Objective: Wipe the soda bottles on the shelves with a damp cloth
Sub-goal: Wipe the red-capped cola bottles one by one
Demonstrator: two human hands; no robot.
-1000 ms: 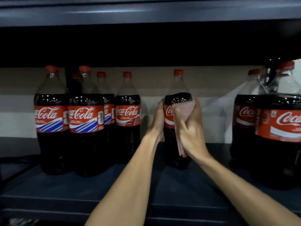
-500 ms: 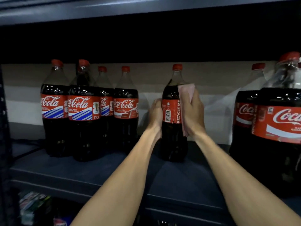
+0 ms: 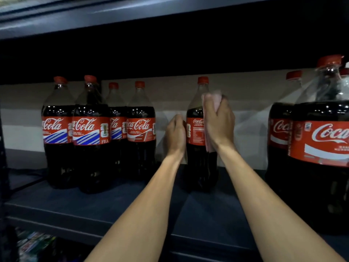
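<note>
A single cola bottle (image 3: 196, 133) with a red cap and red label stands upright in the middle of the dark blue shelf (image 3: 79, 203). My left hand (image 3: 175, 135) grips its left side at label height. My right hand (image 3: 219, 121) holds a pink cloth (image 3: 211, 100) bunched against the bottle's right shoulder and label; the cloth's lower end hangs below my palm. Several more cola bottles (image 3: 90, 129) stand in a group at the left. Larger cola bottles (image 3: 319, 140) stand close at the right.
The shelf above (image 3: 132, 14) overhangs the bottles. A pale wall (image 3: 170, 95) runs behind them. Coloured packets (image 3: 32, 242) lie on a lower level at the bottom left. Bare shelf board lies between the left group and the held bottle.
The bottle has turned, so its label now shows the nutrition panel. My right hand and the cloth have moved up from the label toward the bottle's shoulder. The camera has shifted closer.
</note>
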